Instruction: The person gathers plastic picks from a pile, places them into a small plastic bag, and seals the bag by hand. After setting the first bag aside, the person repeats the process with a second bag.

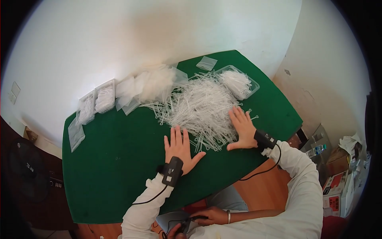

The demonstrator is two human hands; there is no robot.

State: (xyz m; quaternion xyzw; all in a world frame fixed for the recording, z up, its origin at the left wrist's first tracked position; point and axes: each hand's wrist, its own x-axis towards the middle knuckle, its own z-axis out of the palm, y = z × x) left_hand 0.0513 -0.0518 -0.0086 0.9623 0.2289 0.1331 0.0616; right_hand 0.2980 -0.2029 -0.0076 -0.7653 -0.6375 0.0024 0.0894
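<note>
Clear, thin plastic sticks with looped ends (pixel 203 103) could scatter across the green, felt-like surface (pixel 115 171) if my flat, wide-spread left hand (pixel 180 150) and splayed right hand (pixel 244 132) push too hard.

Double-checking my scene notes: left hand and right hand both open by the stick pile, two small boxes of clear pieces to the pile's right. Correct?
One slip: the two small boxes are to the pile's left, per the head view. Left hand and right hand are both open by the stick pile.
</note>
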